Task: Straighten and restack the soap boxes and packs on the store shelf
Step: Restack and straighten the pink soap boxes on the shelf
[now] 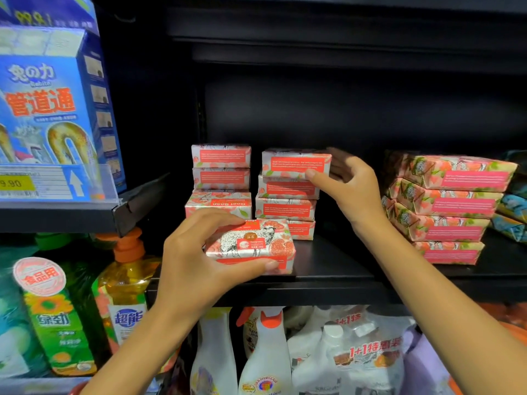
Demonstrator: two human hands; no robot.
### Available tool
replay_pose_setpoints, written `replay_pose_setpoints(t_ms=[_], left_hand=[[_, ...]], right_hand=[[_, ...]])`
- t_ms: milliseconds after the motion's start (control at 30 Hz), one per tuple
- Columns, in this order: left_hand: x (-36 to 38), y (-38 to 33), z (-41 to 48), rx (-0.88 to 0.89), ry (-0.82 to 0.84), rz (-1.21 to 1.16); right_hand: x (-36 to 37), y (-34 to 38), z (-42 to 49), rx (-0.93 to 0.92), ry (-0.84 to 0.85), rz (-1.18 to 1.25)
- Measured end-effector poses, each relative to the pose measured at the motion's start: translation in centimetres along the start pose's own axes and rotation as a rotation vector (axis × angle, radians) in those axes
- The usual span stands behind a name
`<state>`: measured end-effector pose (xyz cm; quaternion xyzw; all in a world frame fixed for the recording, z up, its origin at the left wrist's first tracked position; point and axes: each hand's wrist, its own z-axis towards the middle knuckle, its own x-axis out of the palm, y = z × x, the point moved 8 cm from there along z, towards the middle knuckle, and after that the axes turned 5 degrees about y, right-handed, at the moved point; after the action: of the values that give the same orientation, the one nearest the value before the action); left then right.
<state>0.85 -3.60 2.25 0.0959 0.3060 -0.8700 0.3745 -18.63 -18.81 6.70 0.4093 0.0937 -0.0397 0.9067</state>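
There is one view, from a camera worn on the person's head. It looks forward and a little down at a black shelf (336, 269) from close by. The soap boxes (285, 201) stand in the middle of the picture. The left hand (194, 252) and the right hand (350, 183) come in from the bottom edge and reach them. The wide lens also takes in bottles (265, 352) under the shelf's front edge.
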Motion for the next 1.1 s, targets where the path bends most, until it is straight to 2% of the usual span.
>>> replay_pose_setpoints(t_ms=[433, 700, 800, 967, 1100], left_hand=[[1.3, -0.1, 0.3, -0.032, 0.042, 0.006], [4.4, -0.5, 1.5, -0.077, 0.205, 0.103], [5.3, -0.4, 1.8, -0.099, 0.233, 0.151], [6.6, -0.3, 2.2, -0.104, 0.309, 0.244], [6.7, -1.4, 2.1, -0.014, 0.304, 0.322]], right_hand=[[1.1, -0.3, 1.1, 0.040, 0.085, -0.039], [-1.7, 0.3, -2.6, 0.028, 0.066, -0.074], [-2.9, -0.2, -6.0, 0.036, 0.179, -0.140], [-3.0, -1.2, -10.2, 0.067, 0.434, -0.418], [-2.0, -0.8, -11.4, -0.007, 0.527, -0.578]])
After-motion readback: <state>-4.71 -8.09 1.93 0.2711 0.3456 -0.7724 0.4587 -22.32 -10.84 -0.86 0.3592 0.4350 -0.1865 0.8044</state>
